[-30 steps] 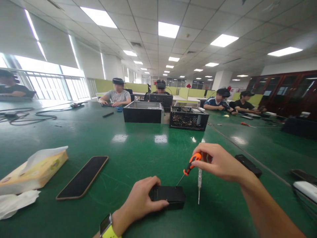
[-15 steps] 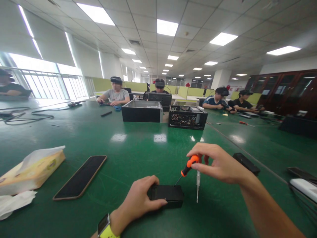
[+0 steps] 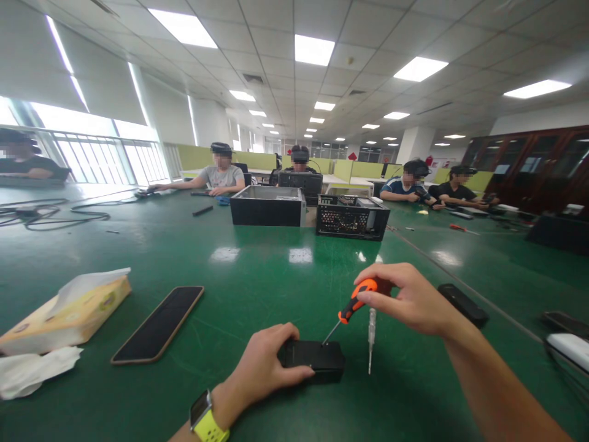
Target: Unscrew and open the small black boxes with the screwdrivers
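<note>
My left hand (image 3: 269, 362) is closed round the left end of a small black box (image 3: 319, 361) lying on the green table, thumb on the near side and fingers at the far side. My right hand (image 3: 400, 298) grips the handle of an orange and black screwdriver (image 3: 356, 301). Its shaft slants down to the left, and the tip meets the top of the box near its far edge. A second, clear-handled screwdriver (image 3: 371, 337) shows below my right hand, to the right of the box; whether it lies on the table or hangs from my fingers, I cannot tell.
Left of my hands are a phone (image 3: 159, 325), a tissue pack (image 3: 69, 313) and a crumpled tissue (image 3: 39, 371). A black object (image 3: 462, 304) lies beyond my right wrist. Two open computer cases (image 3: 267, 209) stand further back, with several people seated around the table.
The orange screwdriver's tip has moved slightly left along the box top. The view has shifted a little. A person at the far left side has stretched an arm out sideways.
</note>
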Motion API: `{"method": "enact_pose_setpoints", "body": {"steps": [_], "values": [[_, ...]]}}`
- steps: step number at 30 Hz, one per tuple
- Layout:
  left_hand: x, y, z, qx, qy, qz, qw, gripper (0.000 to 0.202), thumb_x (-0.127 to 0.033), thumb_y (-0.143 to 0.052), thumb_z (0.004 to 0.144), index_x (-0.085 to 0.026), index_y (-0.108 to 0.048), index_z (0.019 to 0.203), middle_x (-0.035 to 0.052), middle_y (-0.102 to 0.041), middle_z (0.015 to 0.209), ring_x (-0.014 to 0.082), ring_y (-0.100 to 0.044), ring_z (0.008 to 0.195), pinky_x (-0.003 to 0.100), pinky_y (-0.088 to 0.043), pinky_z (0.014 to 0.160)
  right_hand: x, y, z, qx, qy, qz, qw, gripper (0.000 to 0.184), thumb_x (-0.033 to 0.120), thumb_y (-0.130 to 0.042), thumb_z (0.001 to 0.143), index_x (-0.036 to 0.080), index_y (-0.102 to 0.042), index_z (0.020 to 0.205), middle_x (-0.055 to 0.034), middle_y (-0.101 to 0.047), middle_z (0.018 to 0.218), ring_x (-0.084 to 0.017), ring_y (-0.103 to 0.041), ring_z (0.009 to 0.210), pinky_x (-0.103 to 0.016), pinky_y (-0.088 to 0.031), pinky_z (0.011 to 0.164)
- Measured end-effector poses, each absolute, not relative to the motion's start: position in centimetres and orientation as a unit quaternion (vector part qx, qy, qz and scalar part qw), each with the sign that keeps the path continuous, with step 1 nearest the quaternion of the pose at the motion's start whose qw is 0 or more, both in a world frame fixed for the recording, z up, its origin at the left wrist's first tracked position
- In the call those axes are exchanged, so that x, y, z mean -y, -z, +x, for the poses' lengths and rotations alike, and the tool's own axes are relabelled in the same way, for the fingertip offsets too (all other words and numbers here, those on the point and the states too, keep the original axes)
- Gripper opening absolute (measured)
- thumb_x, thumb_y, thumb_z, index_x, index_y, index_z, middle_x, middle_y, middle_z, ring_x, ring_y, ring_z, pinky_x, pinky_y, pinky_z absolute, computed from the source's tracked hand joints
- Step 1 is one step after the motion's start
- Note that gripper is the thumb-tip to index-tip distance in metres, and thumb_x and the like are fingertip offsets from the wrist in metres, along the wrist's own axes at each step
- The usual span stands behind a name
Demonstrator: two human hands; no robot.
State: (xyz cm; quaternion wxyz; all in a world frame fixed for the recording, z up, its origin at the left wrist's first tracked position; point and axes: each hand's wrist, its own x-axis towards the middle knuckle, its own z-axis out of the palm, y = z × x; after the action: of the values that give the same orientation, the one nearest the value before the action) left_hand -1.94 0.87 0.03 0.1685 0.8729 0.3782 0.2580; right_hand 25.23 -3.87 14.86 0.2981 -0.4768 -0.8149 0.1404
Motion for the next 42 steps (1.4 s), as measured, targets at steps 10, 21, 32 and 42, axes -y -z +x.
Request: {"method": "enact_pose_setpoints", "body": {"steps": [10,21,32,42], "values": [[-1.1,0.1,-1.9,-0.372,-0.261,0.875,0.170,0.047,-0.060,-0.073,0.069,-0.019,-0.057,0.084,0.0003,-0.061,0.074,0.0172,-0.055,0.065,0.024,-0.038,0.059,3.7,-14.3,23.8,0.843,-0.137,-0.435,0.284,0.019,0.035,-0.062,0.088,0.018,-0.070,0.093,-0.0002,-0.068,0.077,-0.012,-0.056,0.064,-0.024,-0.041,0.060],[-1.0,0.0,-1.9,-0.371,-0.265,0.874,0.169,0.048,-0.062,-0.071,0.069,-0.019,-0.058,0.085,0.0004,-0.062,0.076,0.0171,-0.056,0.066,0.024,-0.040,0.061,3.7,-14.2,24.0,0.852,-0.136,-0.421,0.279,0.019,0.036,-0.061,0.089,0.019,-0.069,0.094,0.0003,-0.068,0.078,-0.011,-0.056,0.064,-0.023,-0.041,0.061],[-1.0,0.2,-2.0,-0.369,-0.263,0.876,0.166,0.048,-0.063,-0.070,0.070,-0.019,-0.059,0.085,0.0010,-0.063,0.075,0.0176,-0.057,0.066,0.025,-0.040,0.060,3.5,-13.3,23.3,0.834,-0.087,-0.438,0.324,0.036,0.049,-0.071,0.078,0.016,-0.065,0.067,0.0025,-0.056,0.059,-0.009,-0.044,0.053,-0.022,-0.033,0.051],[-0.9,0.0,-1.9,-0.370,-0.260,0.877,0.162,0.047,-0.062,-0.069,0.072,-0.018,-0.059,0.083,0.0015,-0.063,0.074,0.0182,-0.057,0.066,0.025,-0.041,0.061,3.8,-13.8,23.9,0.837,-0.139,-0.431,0.306,0.021,0.033,-0.066,0.085,0.019,-0.068,0.099,-0.0017,-0.068,0.082,-0.012,-0.057,0.064,-0.023,-0.043,0.057]]}}
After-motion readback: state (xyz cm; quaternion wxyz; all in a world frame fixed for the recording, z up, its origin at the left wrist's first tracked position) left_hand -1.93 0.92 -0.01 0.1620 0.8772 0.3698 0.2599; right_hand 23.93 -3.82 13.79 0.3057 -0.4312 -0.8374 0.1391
